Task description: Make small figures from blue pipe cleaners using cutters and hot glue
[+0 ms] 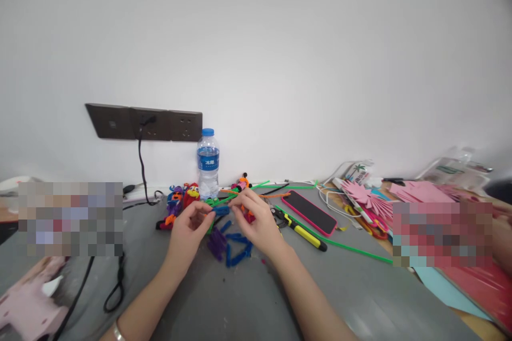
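My left hand (191, 229) and my right hand (258, 221) are raised just above the grey table (224, 298), fingers pinched together on a blue pipe cleaner (221, 211) stretched between them. A green pipe cleaner (224, 200) crosses behind the fingertips. Under the hands lie blue pipe cleaner pieces (238, 248) and a purple piece (217, 242). Small pipe cleaner figures (182, 200) stand just beyond my left hand.
A water bottle (208, 162) stands by the wall under a dark socket strip (146, 123). A pink-cased phone (309, 212), yellow-handled pliers (300, 228) and a long green pipe cleaner (340, 245) lie right. Pink paper cutouts (368, 197) and cables sit beyond.
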The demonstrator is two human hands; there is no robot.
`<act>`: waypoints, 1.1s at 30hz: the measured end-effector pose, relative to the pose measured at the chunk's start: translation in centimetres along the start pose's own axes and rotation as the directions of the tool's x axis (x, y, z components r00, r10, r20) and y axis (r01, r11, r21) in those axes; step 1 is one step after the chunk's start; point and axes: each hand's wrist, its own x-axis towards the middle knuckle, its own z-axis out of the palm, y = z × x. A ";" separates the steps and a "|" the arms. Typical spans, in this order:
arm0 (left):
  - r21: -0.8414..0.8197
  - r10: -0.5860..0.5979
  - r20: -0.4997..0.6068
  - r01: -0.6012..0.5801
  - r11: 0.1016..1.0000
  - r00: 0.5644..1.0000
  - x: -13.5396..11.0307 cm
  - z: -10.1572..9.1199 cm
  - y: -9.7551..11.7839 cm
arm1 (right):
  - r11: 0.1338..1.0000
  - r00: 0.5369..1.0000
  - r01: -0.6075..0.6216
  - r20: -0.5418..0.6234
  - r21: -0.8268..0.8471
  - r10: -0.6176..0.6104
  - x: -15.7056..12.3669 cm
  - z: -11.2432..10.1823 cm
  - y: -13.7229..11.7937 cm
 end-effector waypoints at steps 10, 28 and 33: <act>0.097 0.042 0.000 -0.042 0.994 0.999 -0.2 -0.2 0.0 | 0.903 0.931 -0.336 -0.051 0.266 0.361 -0.1 1.1 1.0; 0.141 0.019 0.009 -0.020 0.990 1.000 -0.8 0.3 1.2 | 0.903 0.948 -0.314 0.048 0.294 0.314 0.0 0.9 0.5; 0.127 0.022 0.000 -0.022 0.992 1.000 -0.8 0.3 1.3 | 0.924 0.960 -0.276 0.035 0.264 0.276 0.0 0.7 0.5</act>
